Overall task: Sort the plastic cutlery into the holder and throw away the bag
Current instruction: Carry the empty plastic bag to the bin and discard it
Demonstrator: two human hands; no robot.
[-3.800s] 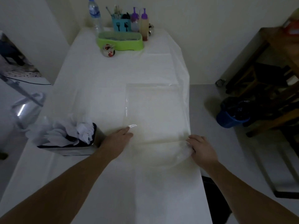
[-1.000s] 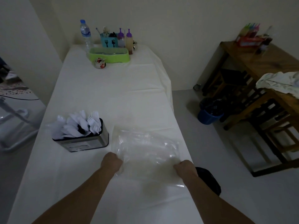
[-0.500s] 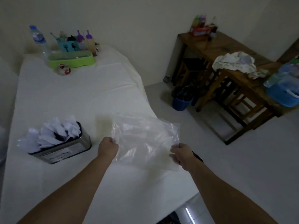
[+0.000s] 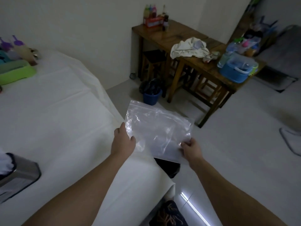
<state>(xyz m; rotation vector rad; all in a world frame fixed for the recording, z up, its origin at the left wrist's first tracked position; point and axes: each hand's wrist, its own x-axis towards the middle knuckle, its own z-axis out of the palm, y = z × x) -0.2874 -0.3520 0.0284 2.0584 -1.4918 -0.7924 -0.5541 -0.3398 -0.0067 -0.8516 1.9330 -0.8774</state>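
An empty clear plastic bag [image 4: 158,129] hangs in the air past the right edge of the white table [image 4: 53,111]. My left hand [image 4: 123,141] grips its left edge and my right hand [image 4: 189,150] pinches its lower right corner. The metal cutlery holder [image 4: 19,175] stands at the table's near left, cut off by the frame edge, with white plastic cutlery [image 4: 4,162] showing at its top.
A blue bin with a black liner [image 4: 151,92] stands on the floor beside wooden tables [image 4: 202,62] carrying a cloth and a blue basket [image 4: 236,70]. A green tray [image 4: 14,74] and bottles sit at the far left of the white table. A dark object lies on the floor under the bag.
The bag was lifted off the table and carried right, past the table edge. The view turned right, bringing the blue bin nearer the centre and pushing the holder to the left edge.
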